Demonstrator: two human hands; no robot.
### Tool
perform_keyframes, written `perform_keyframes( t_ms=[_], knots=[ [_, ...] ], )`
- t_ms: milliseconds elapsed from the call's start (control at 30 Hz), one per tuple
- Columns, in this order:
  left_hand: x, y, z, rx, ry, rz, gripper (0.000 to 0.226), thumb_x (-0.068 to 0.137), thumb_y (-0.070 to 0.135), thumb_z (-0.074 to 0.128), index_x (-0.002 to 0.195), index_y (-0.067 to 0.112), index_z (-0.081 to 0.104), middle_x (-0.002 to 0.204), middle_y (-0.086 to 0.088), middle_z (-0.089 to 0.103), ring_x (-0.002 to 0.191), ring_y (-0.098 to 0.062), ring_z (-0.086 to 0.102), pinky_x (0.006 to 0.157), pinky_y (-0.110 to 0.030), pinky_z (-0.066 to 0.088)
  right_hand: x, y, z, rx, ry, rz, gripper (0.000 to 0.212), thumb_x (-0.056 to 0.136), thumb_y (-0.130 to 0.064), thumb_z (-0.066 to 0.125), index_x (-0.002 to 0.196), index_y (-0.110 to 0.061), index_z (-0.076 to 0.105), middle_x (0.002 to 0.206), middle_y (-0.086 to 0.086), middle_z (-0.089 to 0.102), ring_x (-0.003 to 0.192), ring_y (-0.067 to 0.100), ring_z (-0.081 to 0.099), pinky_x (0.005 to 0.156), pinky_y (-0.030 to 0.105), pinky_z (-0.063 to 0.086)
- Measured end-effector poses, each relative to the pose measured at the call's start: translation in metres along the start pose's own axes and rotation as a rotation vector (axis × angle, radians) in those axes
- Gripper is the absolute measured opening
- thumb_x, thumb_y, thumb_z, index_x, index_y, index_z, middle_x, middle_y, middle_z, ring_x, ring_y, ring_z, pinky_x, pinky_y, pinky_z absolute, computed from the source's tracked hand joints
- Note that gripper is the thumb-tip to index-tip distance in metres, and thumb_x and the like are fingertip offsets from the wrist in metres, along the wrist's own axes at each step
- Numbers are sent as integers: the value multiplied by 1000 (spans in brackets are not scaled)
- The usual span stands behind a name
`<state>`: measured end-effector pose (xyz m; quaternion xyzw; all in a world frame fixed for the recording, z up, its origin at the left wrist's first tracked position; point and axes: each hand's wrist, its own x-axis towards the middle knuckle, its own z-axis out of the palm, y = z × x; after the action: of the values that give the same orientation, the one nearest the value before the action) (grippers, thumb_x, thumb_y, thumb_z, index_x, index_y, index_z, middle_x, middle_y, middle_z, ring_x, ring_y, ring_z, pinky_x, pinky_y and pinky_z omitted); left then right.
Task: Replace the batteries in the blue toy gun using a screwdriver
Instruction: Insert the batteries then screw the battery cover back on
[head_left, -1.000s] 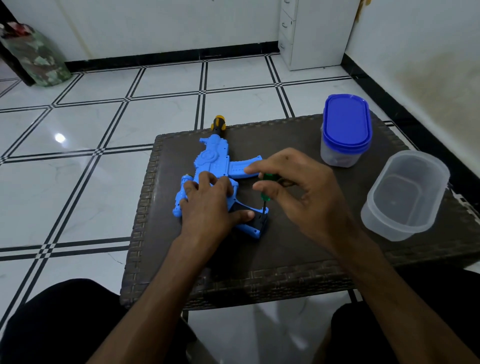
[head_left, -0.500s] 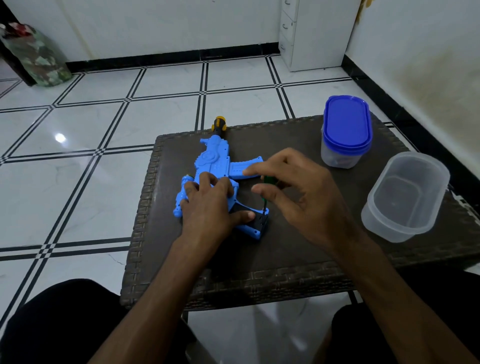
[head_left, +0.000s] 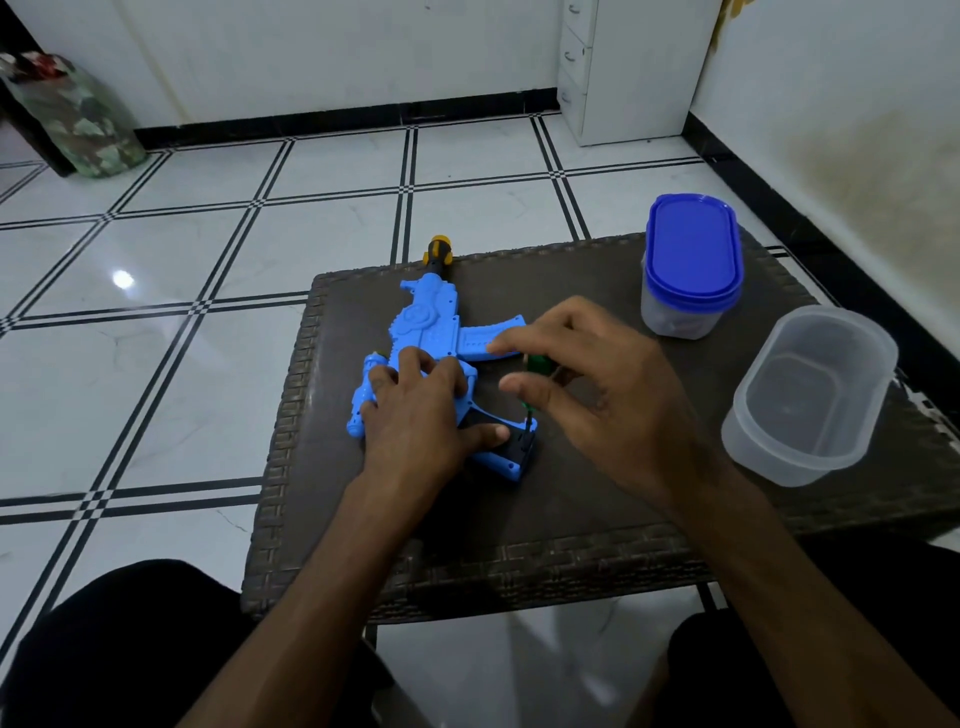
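Your right hand (head_left: 597, 395) is pinching the green screwdriver (head_left: 535, 387) by its handle, thumb and fingers curled round it, with the thin shaft running down to the black battery cover (head_left: 511, 441) on the grip of the blue toy gun (head_left: 431, 332). Compared with 1 second ago, your fingers have shifted round the handle while the tip sits on the same spot, so I'd say you're mid-twist on the cover screw. I can't tell if the screw has backed out at all, it's too small to see.

Your left hand (head_left: 421, 415) hasn't budged: it's pressed down flat over the gun's body, thumb resting on the black cover, pinning the toy to the table (head_left: 571, 519). The gun lies on its side in the same place, orange muzzle poking over the far edge.

So the cover is still on and no batteries are visible yet; early days for the task.

Further out on your right, the open clear plastic tub (head_left: 810, 395) sits near the table's edge, and the blue-lidded container (head_left: 691, 265) stands behind it.
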<state>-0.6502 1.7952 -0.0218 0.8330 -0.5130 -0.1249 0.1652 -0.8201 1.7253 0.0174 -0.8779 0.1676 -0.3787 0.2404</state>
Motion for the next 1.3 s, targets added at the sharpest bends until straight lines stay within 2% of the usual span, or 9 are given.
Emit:
perform_keyframes(
  t_ms=[167,267,433,600,700,867,1033,1167,1300],
  knots=[
    [0,0,1,-1,10,4,54,69,56,76,104,24,53,122,0,37,116,-30,31,99,-51,37,-2,-4,-3,172,-76,8,37,97,5,49,130,-2,61,126,7,64,120,12,60,102,27,47],
    [0,0,0,19,3,6,54,70,57,75,106,24,53,124,-1,37,118,-30,30,100,-51,37,0,-4,-4,152,-51,11,35,94,8,56,125,-6,65,109,3,67,102,12,65,89,30,54],
    [-1,1,-1,13,-2,4,55,70,57,75,107,23,53,124,-1,36,119,-29,29,100,-51,37,1,0,1,-16,9,4,24,95,-16,64,118,-11,70,104,3,64,89,16,64,75,36,53],
    [0,0,0,-12,7,1,53,69,55,77,104,24,53,122,0,36,117,-29,30,99,-52,37,-2,-2,-2,144,-57,6,35,97,4,49,129,-3,62,126,4,66,121,11,60,104,26,46],
    [0,0,0,-3,7,8,54,69,56,76,105,24,53,123,0,36,117,-29,30,100,-52,37,0,-4,-3,121,-57,-15,36,93,10,55,124,-5,66,109,0,67,103,10,64,91,23,50],
    [0,-1,1,6,3,9,58,69,58,74,112,26,53,123,0,36,118,-30,29,100,-52,37,2,-3,1,-41,-3,-23,21,94,-16,65,114,-14,71,101,1,62,87,11,60,75,30,50],
    [0,-2,2,9,21,8,55,69,57,76,107,23,54,123,0,37,117,-30,30,99,-51,37,-1,-6,2,73,-34,1,35,96,-4,53,130,-4,62,132,6,62,126,12,57,105,26,46],
    [1,-1,1,16,9,6,56,69,58,76,107,24,53,124,-1,37,117,-30,31,99,-51,38,1,-5,-2,88,-30,-6,34,95,1,57,126,-8,66,111,5,68,102,12,65,89,25,52],
    [1,-1,0,23,0,12,57,70,58,74,111,25,54,125,-1,37,119,-30,30,100,-51,37,3,-1,1,-34,11,-5,23,92,-18,67,114,-12,72,101,3,63,85,13,62,74,32,51]
  ],
)
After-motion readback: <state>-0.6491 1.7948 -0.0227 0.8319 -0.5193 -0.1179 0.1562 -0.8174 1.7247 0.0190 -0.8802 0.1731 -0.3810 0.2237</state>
